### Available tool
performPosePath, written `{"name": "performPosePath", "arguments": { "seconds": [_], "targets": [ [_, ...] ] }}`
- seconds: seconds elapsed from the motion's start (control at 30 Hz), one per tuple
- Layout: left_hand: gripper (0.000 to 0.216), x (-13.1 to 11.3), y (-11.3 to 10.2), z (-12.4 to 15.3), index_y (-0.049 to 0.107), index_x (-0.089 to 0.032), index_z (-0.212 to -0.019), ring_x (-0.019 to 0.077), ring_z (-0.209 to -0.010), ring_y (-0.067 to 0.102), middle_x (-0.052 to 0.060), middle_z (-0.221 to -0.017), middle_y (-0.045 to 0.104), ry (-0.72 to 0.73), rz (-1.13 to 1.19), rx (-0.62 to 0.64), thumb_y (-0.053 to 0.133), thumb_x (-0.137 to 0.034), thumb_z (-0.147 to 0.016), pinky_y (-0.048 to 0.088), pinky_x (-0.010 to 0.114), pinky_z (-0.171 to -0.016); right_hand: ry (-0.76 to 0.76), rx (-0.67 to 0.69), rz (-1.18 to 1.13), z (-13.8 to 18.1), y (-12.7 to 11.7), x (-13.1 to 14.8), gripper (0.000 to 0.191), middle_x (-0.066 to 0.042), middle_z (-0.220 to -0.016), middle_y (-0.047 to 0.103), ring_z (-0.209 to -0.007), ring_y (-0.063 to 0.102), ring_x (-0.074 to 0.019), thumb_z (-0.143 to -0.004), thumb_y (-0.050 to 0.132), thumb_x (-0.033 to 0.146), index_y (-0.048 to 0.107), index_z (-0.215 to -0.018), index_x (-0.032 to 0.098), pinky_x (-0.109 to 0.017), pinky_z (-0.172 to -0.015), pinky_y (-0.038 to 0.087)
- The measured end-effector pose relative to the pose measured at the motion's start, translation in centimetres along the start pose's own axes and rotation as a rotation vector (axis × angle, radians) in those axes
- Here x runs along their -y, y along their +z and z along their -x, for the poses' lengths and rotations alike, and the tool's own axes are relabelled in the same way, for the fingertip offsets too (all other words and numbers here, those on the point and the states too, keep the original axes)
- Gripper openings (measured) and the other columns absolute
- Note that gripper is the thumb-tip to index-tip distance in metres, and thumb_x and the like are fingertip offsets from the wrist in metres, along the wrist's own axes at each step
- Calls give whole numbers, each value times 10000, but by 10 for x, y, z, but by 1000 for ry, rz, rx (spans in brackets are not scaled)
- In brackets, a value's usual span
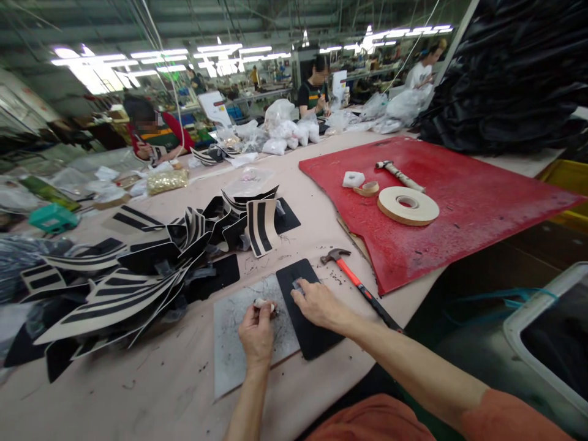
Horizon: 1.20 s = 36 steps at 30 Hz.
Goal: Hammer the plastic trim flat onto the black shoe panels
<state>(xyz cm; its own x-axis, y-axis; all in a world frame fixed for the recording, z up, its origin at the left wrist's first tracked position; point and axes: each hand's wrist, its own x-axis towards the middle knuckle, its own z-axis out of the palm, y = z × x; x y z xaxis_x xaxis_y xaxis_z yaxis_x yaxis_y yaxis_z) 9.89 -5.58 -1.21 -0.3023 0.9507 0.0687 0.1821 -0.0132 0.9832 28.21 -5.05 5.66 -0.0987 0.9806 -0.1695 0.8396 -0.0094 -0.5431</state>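
Observation:
My left hand (257,334) is closed around a small whitish object (264,304) with a dark tip, just above the grey-white board (229,349). Most of that object is covered by the fingers, so its kind is unclear. My right hand (321,303) rests over a black rectangular panel (316,340) with rounded corners, which overlaps the board's right side. Its thumb and forefinger are closed at a small clear plastic piece (299,283) on the panel. A claw hammer (356,280) with an orange and black handle lies right of the panel.
Curved black-and-cream striped panels (119,294) are heaped at left. A red sheet (468,202) at right carries a tape roll (408,206) and a wrapped-handle hammer (399,174). White bags (289,130) stand farther back; co-workers sit beyond. A lidded plastic bin (514,343) is at lower right.

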Motion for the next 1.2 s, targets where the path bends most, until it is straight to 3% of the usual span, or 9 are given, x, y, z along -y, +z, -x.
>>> {"name": "performPosePath", "arguments": {
  "seconds": [0.13,0.27,0.43,0.83,0.93,1.0,1.07,1.13,1.2],
  "targets": [
    [314,-15,9,-12,716,-153,-912,215,-826,745,76,-883,774,0,88,32,686,-452,-822,605,334,-809,61,-16,2,23,29,6,520,-182,-1059,729,-1004,696,-290,-1004,363,437,546,-1363,109,-370,-868,476],
    [324,-22,36,-35,708,-150,-957,216,-869,740,82,-926,773,13,176,157,698,-441,-814,590,353,-857,75,-17,5,29,26,8,521,-191,-1048,733,-999,700,-316,-992,375,448,579,-1344,124,-395,-858,478],
    [341,-11,63,-48,688,-155,-1005,216,-864,743,81,-919,778,-21,185,245,695,-431,-804,582,348,-841,72,1,-15,25,23,5,513,-179,-1034,739,-988,699,-324,-967,421,466,599,-1322,142,-400,-849,477],
    [275,-3,63,-46,696,-169,-965,202,-858,733,70,-915,781,0,80,277,644,-416,-856,559,318,-830,47,77,-140,28,8,-6,640,-174,-1111,720,-1029,677,-321,-944,445,603,558,-1384,152,-390,-865,463],
    [250,-5,63,-45,694,-177,-957,199,-844,731,62,-901,780,38,37,289,627,-402,-870,558,315,-819,25,83,-218,27,6,-9,588,-127,-1051,732,-961,685,-272,-958,432,589,578,-1355,179,-345,-823,466],
    [224,-6,63,-44,696,-187,-944,196,-836,729,55,-898,779,93,-12,289,613,-385,-881,557,307,-803,16,30,-267,27,4,-16,518,-94,-1013,727,-905,676,-223,-985,413,533,590,-1323,183,-308,-798,467],
    [196,-8,63,-43,705,-199,-927,192,-823,726,46,-894,778,175,-96,280,601,-361,-891,553,293,-776,27,-118,-205,27,-1,-29,433,-99,-1044,700,-951,647,-214,-1000,417,447,607,-1268,164,-306,-846,462],
    [177,-9,63,-42,714,-210,-923,189,-817,724,40,-898,778,269,-184,282,591,-335,-898,546,281,-757,77,-263,-8,28,-7,-49,363,-140,-1131,651,-1064,595,-254,-977,477,368,610,-1222,137,-349,-935,438],
    [168,-9,63,-42,714,-217,-941,191,-824,725,39,-913,779,339,-226,306,582,-314,-902,543,280,-758,176,-299,213,31,-13,-73,340,-186,-1173,604,-1121,551,-314,-923,554,299,598,-1202,111,-409,-957,425]
  ]
}}
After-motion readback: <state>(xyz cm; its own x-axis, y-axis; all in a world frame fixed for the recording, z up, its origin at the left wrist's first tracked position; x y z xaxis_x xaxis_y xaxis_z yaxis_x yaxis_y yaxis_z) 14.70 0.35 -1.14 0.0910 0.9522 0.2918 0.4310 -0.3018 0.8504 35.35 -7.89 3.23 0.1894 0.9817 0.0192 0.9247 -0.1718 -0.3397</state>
